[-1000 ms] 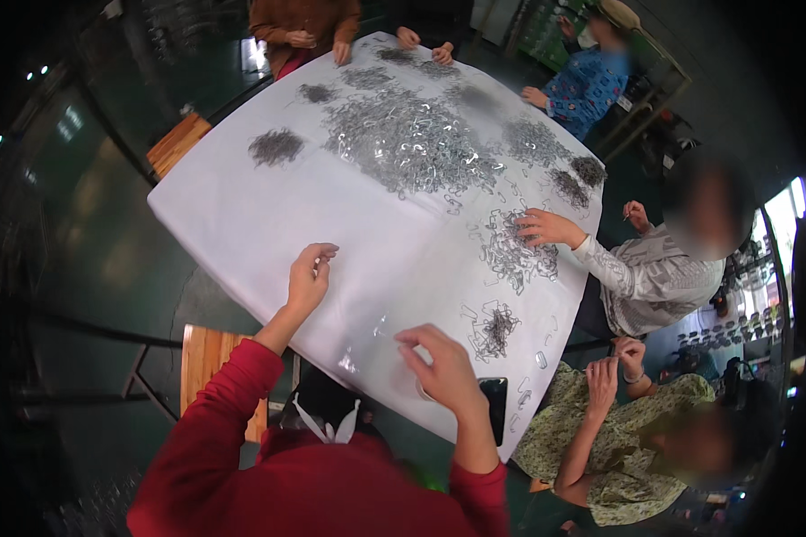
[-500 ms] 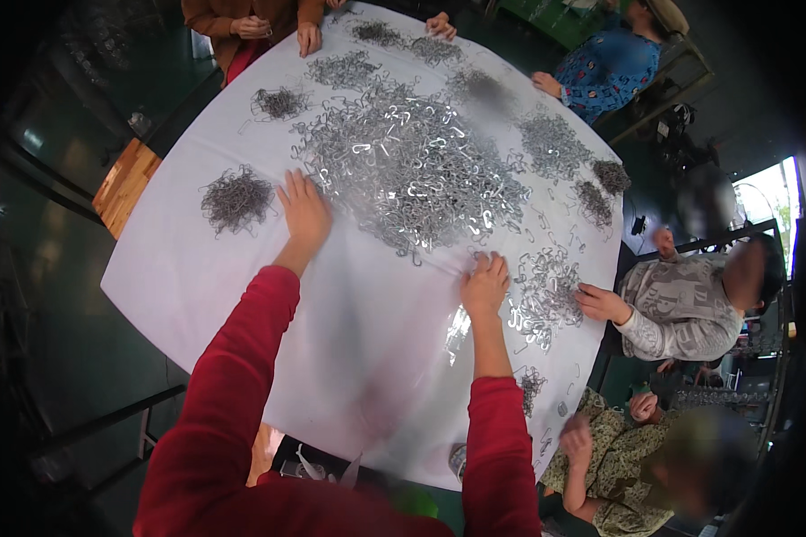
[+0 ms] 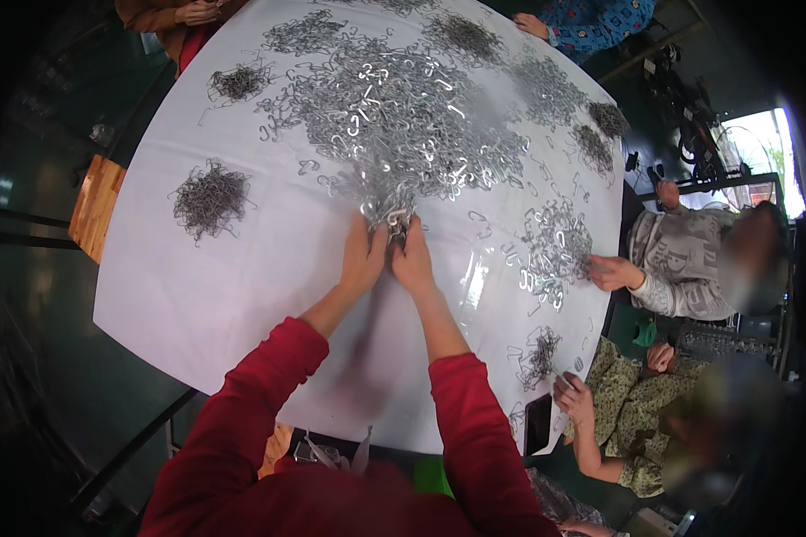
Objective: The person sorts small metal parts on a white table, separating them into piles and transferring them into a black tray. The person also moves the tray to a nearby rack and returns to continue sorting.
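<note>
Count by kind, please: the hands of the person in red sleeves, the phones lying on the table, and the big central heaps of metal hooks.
Hands: 2 (left hand and right hand)
Phones: 1 (black phone)
Heaps: 1 (central heap of metal hooks; single hooks cannot be counted)
Total: 4

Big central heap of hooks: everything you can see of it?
The heap is a broad, loose tangle of small bent hooks, silvery and metal-looking, some glinting brightly. It lies on the white tabletop, ragged-edged, with stray pieces around it. At its near edge, the left hand and right hand cup a clump between them. Single hooks deeper in can't be told apart.
</note>
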Action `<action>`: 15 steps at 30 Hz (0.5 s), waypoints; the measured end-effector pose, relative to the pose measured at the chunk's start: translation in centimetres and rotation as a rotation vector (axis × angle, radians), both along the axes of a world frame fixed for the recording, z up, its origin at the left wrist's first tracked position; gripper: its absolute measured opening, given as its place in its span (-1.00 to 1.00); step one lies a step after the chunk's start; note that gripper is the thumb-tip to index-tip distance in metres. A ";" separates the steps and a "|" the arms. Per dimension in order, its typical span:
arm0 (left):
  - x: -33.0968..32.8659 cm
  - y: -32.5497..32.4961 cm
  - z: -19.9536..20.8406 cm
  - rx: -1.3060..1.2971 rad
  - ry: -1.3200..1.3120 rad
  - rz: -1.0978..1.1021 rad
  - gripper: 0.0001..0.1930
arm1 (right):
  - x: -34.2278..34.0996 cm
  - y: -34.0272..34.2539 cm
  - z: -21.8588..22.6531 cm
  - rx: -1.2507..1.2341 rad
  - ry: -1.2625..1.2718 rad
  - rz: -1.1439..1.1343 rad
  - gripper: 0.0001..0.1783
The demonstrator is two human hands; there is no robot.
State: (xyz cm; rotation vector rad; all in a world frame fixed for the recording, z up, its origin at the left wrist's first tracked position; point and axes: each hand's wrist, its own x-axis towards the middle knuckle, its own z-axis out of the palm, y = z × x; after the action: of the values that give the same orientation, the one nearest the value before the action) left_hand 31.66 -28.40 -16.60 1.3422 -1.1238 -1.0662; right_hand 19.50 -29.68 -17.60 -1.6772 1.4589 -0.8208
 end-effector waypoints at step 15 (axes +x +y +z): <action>6.5 9.6 5.4 -0.081 -0.279 -0.041 -0.69 | -7.1 7.8 7.2 0.347 -0.308 0.070 -0.57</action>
State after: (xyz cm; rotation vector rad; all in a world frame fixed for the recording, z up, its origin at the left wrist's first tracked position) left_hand 38.19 -18.84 -11.17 1.4387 -1.3900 -0.8703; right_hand 12.43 -21.88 -10.39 -1.2729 1.2401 -0.7048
